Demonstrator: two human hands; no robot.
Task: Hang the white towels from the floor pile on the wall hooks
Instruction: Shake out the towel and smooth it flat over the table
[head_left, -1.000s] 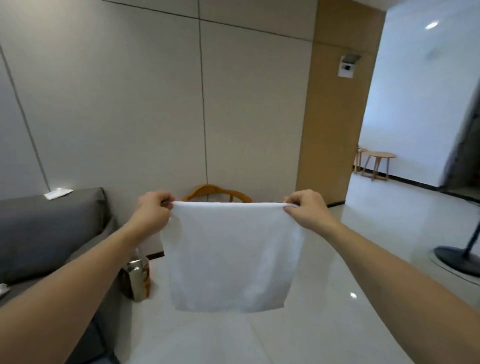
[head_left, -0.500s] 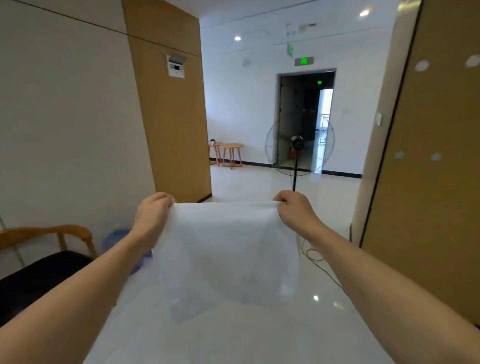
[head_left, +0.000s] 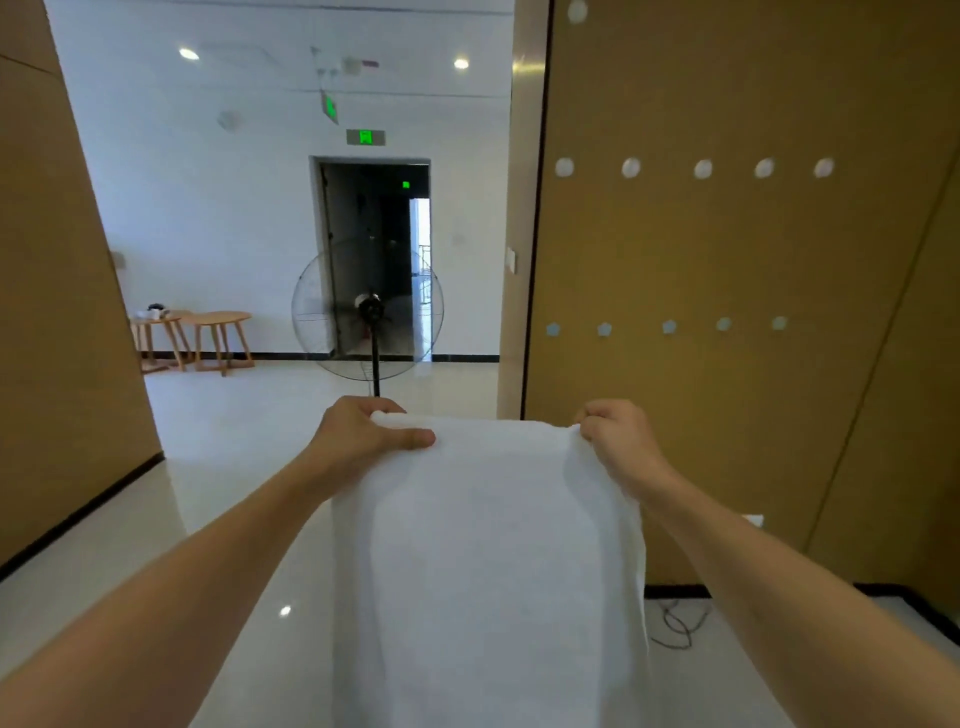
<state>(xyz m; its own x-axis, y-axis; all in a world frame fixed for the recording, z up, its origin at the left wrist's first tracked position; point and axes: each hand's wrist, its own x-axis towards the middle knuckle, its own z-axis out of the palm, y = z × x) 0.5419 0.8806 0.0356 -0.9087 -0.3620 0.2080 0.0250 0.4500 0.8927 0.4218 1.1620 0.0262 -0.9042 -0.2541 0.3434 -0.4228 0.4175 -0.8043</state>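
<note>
A white towel (head_left: 488, 561) hangs spread between my two hands in front of me. My left hand (head_left: 363, 436) grips its top left corner, thumb lying along the upper edge. My right hand (head_left: 615, 439) pinches the top right corner. On the brown wall panel (head_left: 727, 415) to the right runs an upper row of round white hooks (head_left: 702, 169) and a lower row of pale blue hooks (head_left: 669, 327). All the hooks in view are bare. The floor pile is out of view.
A standing fan (head_left: 370, 312) stands ahead on the glossy white floor, before a dark doorway (head_left: 374, 249). Two small wooden tables (head_left: 197, 338) sit at the far left wall. A black cable (head_left: 678, 623) lies by the panel's base. A brown wall (head_left: 57, 312) flanks the left.
My view has swung right, from the grey wall and sofa to the hallway and the brown panel with hooks. Both hands have kept hold of the towel's top corners throughout.
</note>
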